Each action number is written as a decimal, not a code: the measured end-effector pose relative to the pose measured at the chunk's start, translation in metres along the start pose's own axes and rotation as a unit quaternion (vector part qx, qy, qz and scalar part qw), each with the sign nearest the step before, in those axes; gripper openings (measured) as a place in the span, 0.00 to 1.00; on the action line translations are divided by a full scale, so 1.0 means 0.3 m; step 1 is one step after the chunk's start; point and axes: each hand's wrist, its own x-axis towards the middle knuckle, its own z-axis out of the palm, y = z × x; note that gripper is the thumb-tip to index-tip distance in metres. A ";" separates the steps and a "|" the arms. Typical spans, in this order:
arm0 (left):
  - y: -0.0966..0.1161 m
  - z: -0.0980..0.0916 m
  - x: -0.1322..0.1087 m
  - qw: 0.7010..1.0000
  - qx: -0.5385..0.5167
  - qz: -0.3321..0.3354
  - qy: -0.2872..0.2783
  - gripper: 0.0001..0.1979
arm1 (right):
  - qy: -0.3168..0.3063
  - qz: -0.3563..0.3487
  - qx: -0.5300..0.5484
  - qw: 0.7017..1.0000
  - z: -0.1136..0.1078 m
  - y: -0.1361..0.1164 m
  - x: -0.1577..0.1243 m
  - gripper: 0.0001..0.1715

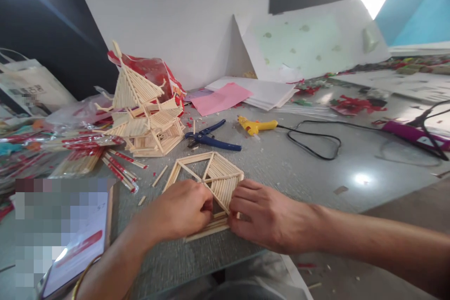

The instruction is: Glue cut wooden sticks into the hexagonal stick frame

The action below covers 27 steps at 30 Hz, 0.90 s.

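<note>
A flat hexagonal frame of thin wooden sticks [225, 187] lies on the table in front of me. Two of its triangular sections on the right are filled with rows of sticks; others on the left are open. My left hand [188, 208] is closed at the near-left side of the frame, fingers curled in and partly hidden. At the near-right corner, my right hand [269, 213] pinches the frame with bent fingers. Between the hands, several sticks run along the near edge, touching the fingertips. Whether either hand holds a separate stick cannot be made out.
Behind the frame stand a stick-built pagoda model [140, 112], blue-handled cutters [214, 140] and a yellow glue gun [256, 125] with a black cord. Bundled sticks [121, 168] and a phone [77, 248] lie left. Pink paper [221, 98] is at the back, a purple tool [415, 136] right.
</note>
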 end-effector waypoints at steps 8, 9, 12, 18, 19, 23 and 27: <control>0.013 -0.007 0.012 1.000 0.020 0.000 -0.014 0.11 | -0.005 0.010 0.001 1.000 0.005 -0.007 -0.012 0.11; 0.012 -0.006 0.013 1.000 0.018 0.003 -0.009 0.11 | -0.001 0.010 -0.002 1.000 0.005 -0.009 -0.014 0.10; 0.010 -0.006 0.017 1.000 0.014 0.006 -0.001 0.10 | 0.008 0.011 -0.007 1.000 0.007 -0.010 -0.016 0.09; 0.014 -0.015 0.029 0.999 0.026 0.007 -0.036 0.11 | 0.007 0.016 -0.004 1.000 0.023 -0.008 -0.018 0.08; 0.013 -0.016 0.032 0.999 0.030 0.010 -0.037 0.11 | 0.008 0.020 -0.001 1.000 0.026 -0.009 -0.018 0.08; 0.012 -0.024 0.046 0.998 0.046 0.007 -0.044 0.11 | 0.016 0.042 0.018 0.999 0.034 -0.016 -0.019 0.10; 0.017 -0.034 0.058 0.997 0.053 0.014 -0.059 0.11 | 0.017 0.043 0.022 0.999 0.034 -0.016 -0.020 0.10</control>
